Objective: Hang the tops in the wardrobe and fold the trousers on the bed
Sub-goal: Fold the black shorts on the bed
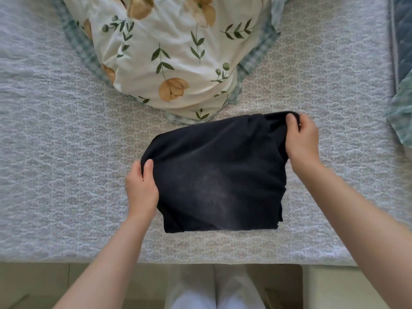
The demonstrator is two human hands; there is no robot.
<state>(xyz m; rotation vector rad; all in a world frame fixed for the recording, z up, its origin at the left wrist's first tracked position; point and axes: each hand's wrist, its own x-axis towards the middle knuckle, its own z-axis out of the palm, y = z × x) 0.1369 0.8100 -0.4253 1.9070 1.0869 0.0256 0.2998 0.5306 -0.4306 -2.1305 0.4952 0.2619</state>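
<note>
A black garment, likely the trousers (pixel 214 175), lies folded into a rough rectangle on the patterned grey bedspread (pixel 66 141), near the bed's front edge. My left hand (pixel 141 188) grips its left edge, thumb on top of the cloth. My right hand (pixel 302 139) pinches the far right corner and holds it slightly lifted, so the top layer slopes up toward that corner. The lower right edge shows several stacked layers of fabric.
A cream floral duvet with a green checked border (pixel 169 52) is bunched just behind the garment, almost touching it. More bedding (pixel 401 85) hangs in at the right edge. Below the bed's front edge (pixel 200 262) are the floor and my white-trousered legs (pixel 214 293).
</note>
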